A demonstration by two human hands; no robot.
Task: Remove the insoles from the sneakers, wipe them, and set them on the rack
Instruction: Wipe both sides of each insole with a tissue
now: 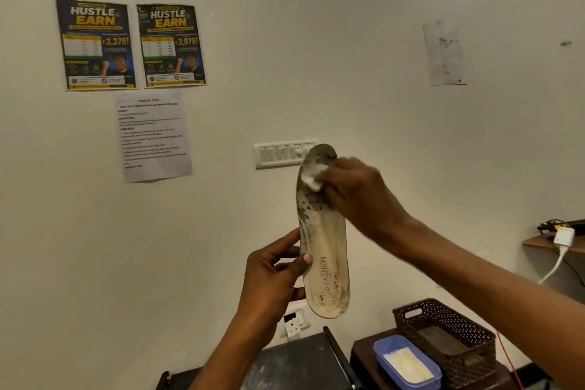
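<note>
I hold a dirty cream insole (326,250) upright in front of the wall, toe end up, with "FASHION" printed near its heel. My left hand (272,279) pinches its lower left edge, thumb on the face. My right hand (354,190) presses a small white wipe (311,177) against the insole's upper part, fingers curled round the wipe. Dark grime marks the insole's upper left side and heel. No sneakers show in the head view.
Below right, a brown perforated basket (443,323) and a blue tub (408,364) of white wipes sit on a dark table (364,355). A dark rack top (294,361) lies below the insole. A switch panel (278,153) and posters (129,44) are on the wall.
</note>
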